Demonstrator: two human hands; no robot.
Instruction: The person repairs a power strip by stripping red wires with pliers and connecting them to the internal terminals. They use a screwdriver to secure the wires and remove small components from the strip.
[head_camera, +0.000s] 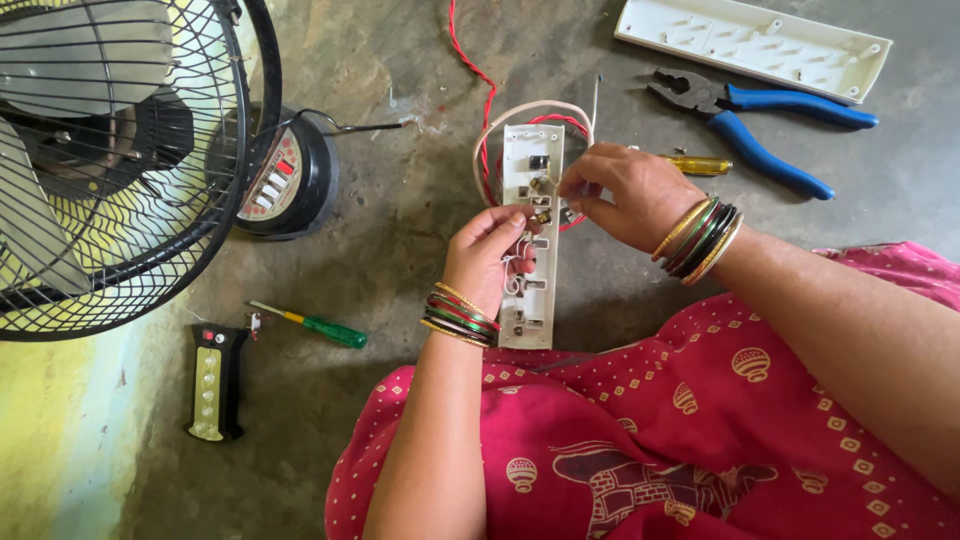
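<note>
An opened white power-strip base lies lengthwise on the grey floor, with brass contacts and wiring showing inside. My left hand pinches a thin white wire over the middle of the strip. My right hand pinches another small wire end at the strip's right side, near the brass contacts. Both wrists carry several coloured bangles. Red and white wires loop around the strip's far end.
Blue-handled pliers and the strip's white cover lie at the upper right, a yellow-handled tool behind my right hand. A green screwdriver, a black handheld device and a caged fan with its round base stand left.
</note>
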